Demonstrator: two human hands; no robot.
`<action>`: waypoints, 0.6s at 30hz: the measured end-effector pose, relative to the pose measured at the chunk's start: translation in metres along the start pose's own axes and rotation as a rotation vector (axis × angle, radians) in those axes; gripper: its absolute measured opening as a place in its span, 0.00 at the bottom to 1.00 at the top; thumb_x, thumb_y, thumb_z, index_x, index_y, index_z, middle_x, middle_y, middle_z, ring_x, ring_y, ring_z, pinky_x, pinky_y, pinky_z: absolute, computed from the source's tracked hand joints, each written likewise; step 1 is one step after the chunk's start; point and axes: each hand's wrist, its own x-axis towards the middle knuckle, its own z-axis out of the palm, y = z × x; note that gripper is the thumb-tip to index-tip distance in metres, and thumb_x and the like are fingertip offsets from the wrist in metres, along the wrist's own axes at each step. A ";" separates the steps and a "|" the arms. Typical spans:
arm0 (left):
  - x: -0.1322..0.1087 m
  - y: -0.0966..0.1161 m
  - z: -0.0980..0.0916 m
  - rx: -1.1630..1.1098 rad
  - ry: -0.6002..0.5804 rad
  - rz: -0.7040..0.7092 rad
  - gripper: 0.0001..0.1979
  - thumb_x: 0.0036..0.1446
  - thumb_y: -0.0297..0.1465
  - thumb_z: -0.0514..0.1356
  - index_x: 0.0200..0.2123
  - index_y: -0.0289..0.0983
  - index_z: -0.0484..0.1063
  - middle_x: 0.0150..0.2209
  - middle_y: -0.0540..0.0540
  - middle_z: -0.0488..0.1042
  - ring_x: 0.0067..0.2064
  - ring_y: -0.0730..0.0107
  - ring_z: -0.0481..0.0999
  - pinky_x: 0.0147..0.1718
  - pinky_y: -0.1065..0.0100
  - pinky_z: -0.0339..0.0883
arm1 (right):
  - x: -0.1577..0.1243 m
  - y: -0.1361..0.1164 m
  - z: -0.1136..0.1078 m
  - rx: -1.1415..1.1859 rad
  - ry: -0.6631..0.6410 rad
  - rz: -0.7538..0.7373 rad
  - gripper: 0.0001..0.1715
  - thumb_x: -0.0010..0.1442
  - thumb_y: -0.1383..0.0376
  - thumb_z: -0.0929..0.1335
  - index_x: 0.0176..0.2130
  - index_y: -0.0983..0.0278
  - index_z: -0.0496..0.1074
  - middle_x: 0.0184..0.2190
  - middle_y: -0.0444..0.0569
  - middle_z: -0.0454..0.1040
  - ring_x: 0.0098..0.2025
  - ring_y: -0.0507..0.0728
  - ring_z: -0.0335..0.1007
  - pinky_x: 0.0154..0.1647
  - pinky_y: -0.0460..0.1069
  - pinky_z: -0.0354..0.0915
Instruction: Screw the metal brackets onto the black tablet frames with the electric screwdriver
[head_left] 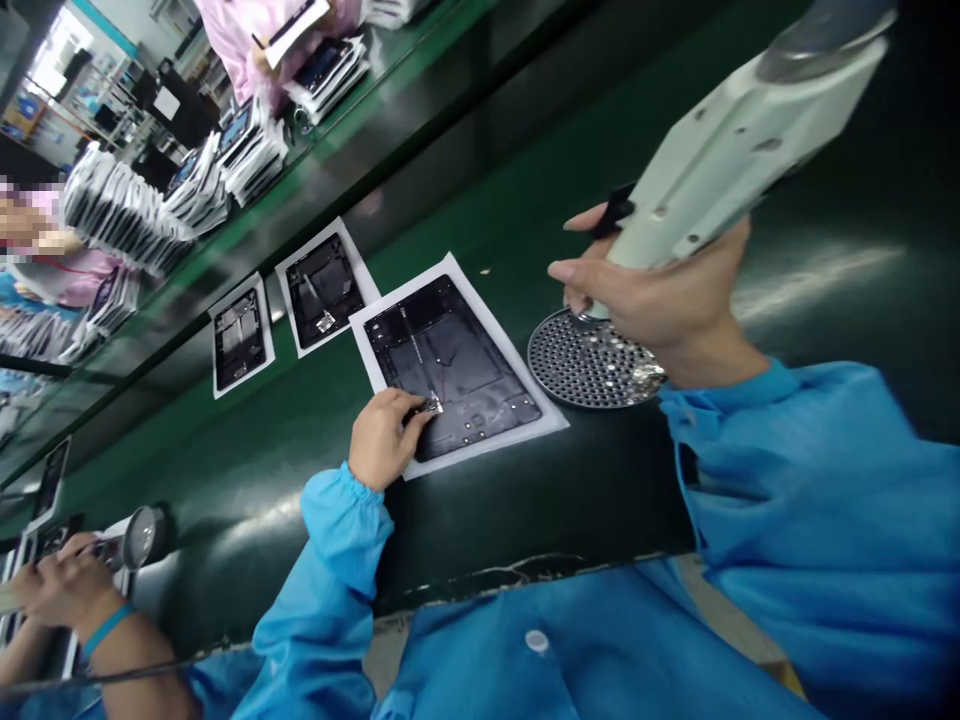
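1. While the left thumb and fingers pinched a small silvery flat piece (435,405), the right hand (667,300) gripped a pale, faceted handheld tool (735,150).
2. Under the left hand (384,435) lay a black rectangular device shell (480,355) on a white sheet (501,340).
3. Beside it sat a round, dimpled metallic tray (559,352).

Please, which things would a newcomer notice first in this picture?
Probably the large pale tool at upper right, gripped by the right hand near the round tray. Next, the black panel near the centre, with the left hand at its near left side. White stacks stand at upper left.
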 end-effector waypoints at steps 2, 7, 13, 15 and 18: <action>0.005 -0.001 0.000 0.052 -0.012 -0.058 0.07 0.55 0.32 0.65 0.38 0.36 0.76 0.37 0.45 0.75 0.40 0.64 0.75 0.39 0.64 0.71 | -0.002 -0.001 -0.001 -0.012 -0.012 -0.006 0.12 0.44 0.78 0.74 0.31 0.67 0.73 0.13 0.39 0.67 0.14 0.49 0.63 0.20 0.50 0.63; 0.011 0.007 -0.002 -0.073 0.009 -0.090 0.03 0.52 0.29 0.66 0.28 0.36 0.75 0.30 0.49 0.75 0.34 0.70 0.73 0.34 0.68 0.68 | -0.004 -0.004 -0.002 -0.021 -0.025 -0.012 0.13 0.44 0.78 0.74 0.30 0.67 0.73 0.13 0.39 0.67 0.14 0.49 0.64 0.20 0.50 0.63; 0.000 0.031 0.014 -0.454 0.057 -0.235 0.08 0.54 0.35 0.64 0.31 0.36 0.78 0.24 0.52 0.76 0.25 0.76 0.71 0.26 0.74 0.65 | -0.005 -0.005 -0.003 -0.003 -0.035 -0.055 0.12 0.44 0.78 0.73 0.30 0.67 0.73 0.14 0.38 0.67 0.15 0.48 0.64 0.19 0.48 0.63; -0.006 0.038 0.025 -0.493 0.050 -0.269 0.09 0.55 0.36 0.64 0.32 0.36 0.79 0.25 0.51 0.77 0.24 0.76 0.71 0.25 0.74 0.65 | -0.005 -0.003 -0.004 0.010 -0.039 -0.086 0.10 0.44 0.77 0.73 0.29 0.67 0.72 0.14 0.37 0.66 0.14 0.48 0.64 0.18 0.47 0.63; -0.014 0.045 0.035 -0.443 0.051 -0.315 0.09 0.57 0.36 0.62 0.32 0.37 0.79 0.24 0.50 0.76 0.23 0.76 0.70 0.25 0.73 0.63 | -0.005 -0.001 -0.004 0.017 -0.053 -0.097 0.10 0.43 0.76 0.73 0.28 0.66 0.72 0.14 0.36 0.67 0.14 0.49 0.65 0.18 0.47 0.63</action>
